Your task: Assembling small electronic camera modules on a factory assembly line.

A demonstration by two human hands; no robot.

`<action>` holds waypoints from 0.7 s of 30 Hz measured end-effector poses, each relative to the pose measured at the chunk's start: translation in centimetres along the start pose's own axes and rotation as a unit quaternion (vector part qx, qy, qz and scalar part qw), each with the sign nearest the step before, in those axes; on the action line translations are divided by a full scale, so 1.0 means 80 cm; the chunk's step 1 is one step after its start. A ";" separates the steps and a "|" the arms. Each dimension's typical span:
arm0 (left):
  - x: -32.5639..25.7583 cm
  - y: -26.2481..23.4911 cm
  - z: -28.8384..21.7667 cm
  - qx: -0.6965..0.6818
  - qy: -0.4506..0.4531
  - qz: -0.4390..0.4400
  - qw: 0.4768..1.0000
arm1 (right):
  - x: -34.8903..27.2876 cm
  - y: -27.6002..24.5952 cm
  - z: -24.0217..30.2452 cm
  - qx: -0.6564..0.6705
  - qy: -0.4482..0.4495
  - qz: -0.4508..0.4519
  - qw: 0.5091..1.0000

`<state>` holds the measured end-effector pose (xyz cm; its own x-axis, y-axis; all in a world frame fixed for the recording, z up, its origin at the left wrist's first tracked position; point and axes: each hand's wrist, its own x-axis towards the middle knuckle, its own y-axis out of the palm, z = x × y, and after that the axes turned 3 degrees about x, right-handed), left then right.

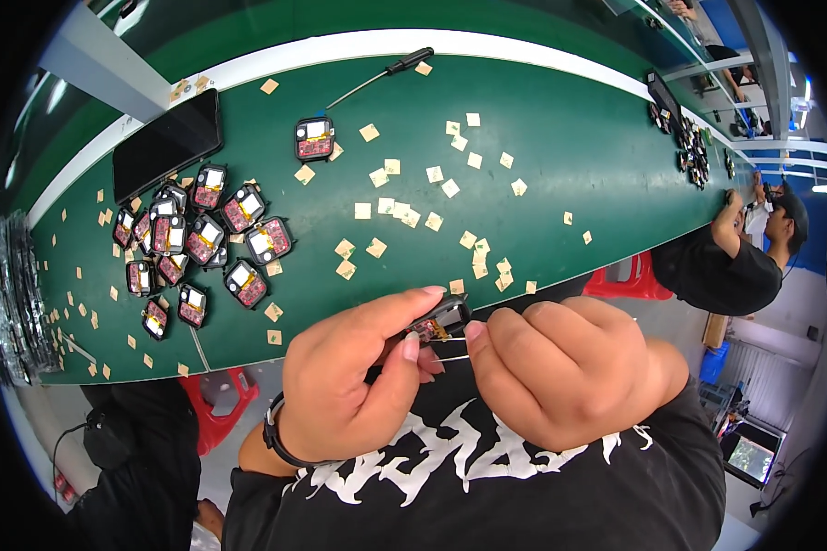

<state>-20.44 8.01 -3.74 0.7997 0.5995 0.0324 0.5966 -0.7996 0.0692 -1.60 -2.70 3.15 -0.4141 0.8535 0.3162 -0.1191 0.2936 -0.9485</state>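
Note:
Close in front of my chest, my left hand (340,381) grips a small black watch-like case (452,314) between thumb and fingers. The case is tilted, and part of a red circuit board shows inside it. My right hand (565,372) is closed in a pinch at the case's right side. Thin pale lines run by its fingertips; whether they are wires or a slim tool I cannot tell. Further off on the table lies a similar open case (314,139) with a red board and a white part.
Several open cases (205,237) are heaped at the left of the green table (524,119), by a black flat-screen device (168,145). A screwdriver (377,78) lies at the back. Small beige squares (402,210) are scattered about. Another person (735,257) sits at the right, near a red stool (629,278).

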 end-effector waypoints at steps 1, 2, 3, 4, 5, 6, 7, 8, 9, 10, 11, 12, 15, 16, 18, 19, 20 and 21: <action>0.000 0.002 0.001 0.002 -0.005 -0.003 1.000 | -0.001 -0.001 0.000 0.009 0.000 0.013 1.000; -0.001 0.002 0.001 0.003 -0.005 -0.001 1.000 | -0.003 -0.001 0.001 0.008 0.003 0.012 1.000; -0.001 0.002 0.001 -0.002 -0.013 0.007 1.000 | -0.004 -0.002 0.002 0.019 0.005 0.019 1.000; -0.001 0.003 0.001 -0.007 -0.021 0.015 1.000 | -0.005 -0.003 0.002 0.031 0.006 0.026 0.999; -0.001 0.004 0.001 -0.006 -0.021 0.017 1.000 | -0.005 -0.005 0.002 0.030 0.008 0.025 0.999; -0.001 0.005 0.001 -0.006 -0.028 0.019 0.999 | -0.006 -0.007 0.000 0.050 0.013 0.046 0.998; -0.001 0.006 0.000 -0.006 -0.036 0.022 0.999 | -0.006 -0.009 0.000 0.070 0.018 0.068 0.995; 0.000 0.006 0.000 -0.004 -0.036 0.022 0.999 | -0.008 -0.008 0.000 0.070 0.019 0.066 0.995; 0.002 0.005 0.001 -0.008 -0.050 0.032 0.998 | -0.009 -0.007 0.001 0.074 0.031 0.078 0.994; 0.004 0.004 0.000 -0.012 -0.063 0.042 0.997 | -0.010 -0.007 0.000 0.078 0.043 0.090 0.992; 0.005 0.004 -0.001 -0.010 -0.062 0.043 0.997 | -0.011 -0.007 -0.001 0.077 0.043 0.088 0.992; 0.006 0.004 -0.002 -0.055 -0.095 0.034 0.993 | -0.012 -0.007 -0.006 0.087 0.047 0.077 0.992; 0.009 0.000 -0.001 -0.123 -0.141 0.004 0.982 | -0.023 -0.004 -0.021 0.104 0.068 0.038 0.991; 0.010 -0.001 0.003 -0.101 -0.136 -0.011 0.985 | -0.027 -0.004 -0.026 0.108 0.092 0.016 0.990; 0.011 -0.003 0.008 -0.087 -0.142 -0.048 0.985 | -0.041 -0.007 -0.040 0.181 0.199 0.004 0.963; 0.013 -0.005 0.011 -0.084 -0.148 -0.074 0.983 | -0.052 -0.002 -0.049 0.206 0.248 -0.018 0.946; 0.014 -0.007 0.014 -0.067 -0.147 -0.097 0.982 | -0.066 0.006 -0.058 0.198 0.293 -0.033 0.935; 0.016 -0.009 0.016 -0.062 -0.144 -0.095 0.983 | -0.084 0.013 -0.066 0.187 0.342 -0.046 0.920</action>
<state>-19.78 9.33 -5.01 0.6717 0.6880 -0.2746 0.7380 -0.6535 0.1681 5.79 -5.85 0.12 0.2625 0.9409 0.2139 -0.4798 0.3197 -0.8171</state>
